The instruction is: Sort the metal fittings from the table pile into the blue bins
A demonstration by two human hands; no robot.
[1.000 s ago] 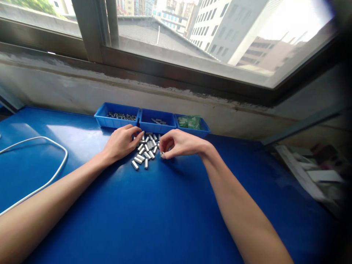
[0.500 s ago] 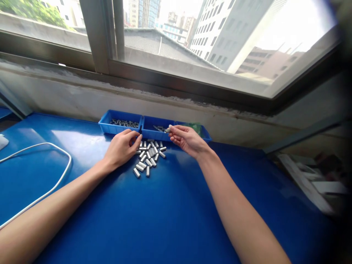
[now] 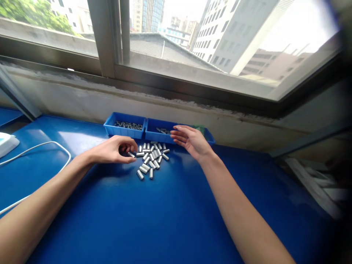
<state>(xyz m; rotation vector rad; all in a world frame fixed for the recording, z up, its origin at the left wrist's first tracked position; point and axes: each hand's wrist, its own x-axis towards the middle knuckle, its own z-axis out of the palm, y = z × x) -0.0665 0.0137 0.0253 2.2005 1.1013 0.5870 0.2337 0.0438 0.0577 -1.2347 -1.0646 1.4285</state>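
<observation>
Bench [image 3: 154, 220]: blue, metal pieces scattered on it in front of the bins
Blue bins [image 3: 123, 131]: three in a row, small metal parts in the left one
Right hand [image 3: 192, 141]: fingers loose and released, over the middle bin
Left hand [image 3: 114, 149]: fingers curled around one metal piece [image 3: 131, 154], can't tell if it's actually gripped tbh

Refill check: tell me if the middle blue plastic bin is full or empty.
Neither full nor empty: a few grey metal pieces lie inside the middle bin; the right hand hides part.
</observation>
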